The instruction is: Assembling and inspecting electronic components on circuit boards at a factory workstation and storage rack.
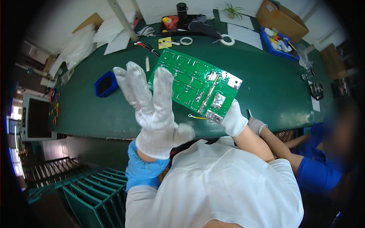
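A green circuit board (194, 81) with shiny solder patches is held up tilted over the table. My right hand (235, 119), in a white glove, grips its near right corner; the fingers behind the board are hidden. My left hand (154, 110), gloved in white with a blue sleeve cover at the wrist, is raised in front of the board's left end. Its fingers are spread and nothing is in them. A yellow wire (198, 117) with a ring terminal sticks out under the board's near edge. Dark and red cables (146, 47) show beyond its far left corner.
A green table (273, 91) carries a small blue tray (105, 84), tape rolls (227, 40), a black tray (167, 32) and a blue bin (279, 45) of bottles. At right, a co-worker's gloved hand (257, 125) rests near the table edge. Green racks (95, 193) stand lower left.
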### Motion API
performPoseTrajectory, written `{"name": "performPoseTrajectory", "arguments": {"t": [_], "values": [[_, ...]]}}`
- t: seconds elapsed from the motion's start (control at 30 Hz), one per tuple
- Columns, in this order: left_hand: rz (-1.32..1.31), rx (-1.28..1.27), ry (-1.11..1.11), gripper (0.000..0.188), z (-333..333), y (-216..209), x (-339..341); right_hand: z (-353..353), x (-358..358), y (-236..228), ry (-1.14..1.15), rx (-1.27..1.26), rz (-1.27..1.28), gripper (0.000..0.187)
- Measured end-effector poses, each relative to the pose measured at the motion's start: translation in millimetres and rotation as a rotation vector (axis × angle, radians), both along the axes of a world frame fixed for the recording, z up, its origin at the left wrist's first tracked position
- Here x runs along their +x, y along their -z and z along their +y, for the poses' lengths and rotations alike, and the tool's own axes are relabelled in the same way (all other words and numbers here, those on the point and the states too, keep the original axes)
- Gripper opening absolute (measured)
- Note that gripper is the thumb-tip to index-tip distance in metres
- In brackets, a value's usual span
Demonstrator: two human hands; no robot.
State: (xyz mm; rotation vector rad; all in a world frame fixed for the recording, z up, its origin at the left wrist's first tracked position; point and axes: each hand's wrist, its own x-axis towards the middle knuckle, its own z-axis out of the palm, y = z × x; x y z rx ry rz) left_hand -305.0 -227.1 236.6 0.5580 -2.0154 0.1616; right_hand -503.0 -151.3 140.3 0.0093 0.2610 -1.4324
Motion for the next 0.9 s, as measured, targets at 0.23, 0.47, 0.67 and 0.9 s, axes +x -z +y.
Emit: {"name": "performPoseTrajectory", "arguments": {"t": [0.23, 0.47, 0.67, 0.9], "values": [[-0.401, 0.112, 0.306, 0.088, 44, -8, -33, 31, 10, -28, 0.121, 0.218, 0.425, 0.042], [-0.713, 0.259, 0.439, 0.096, 80, -6, -65, 72, -6, -22, 0.181, 0.126, 0.169, 0.040], [-0.308, 0.126, 0.283, 0.100, 78, -26, -51, 108, -28, -23, 0.216, -0.008, 0.010, 0.040], [-0.644, 0.199, 0.209, 0.096, 99, -2, -76, 142, -42, -24, 0.316, -0.020, -0.003, 0.043]]}}
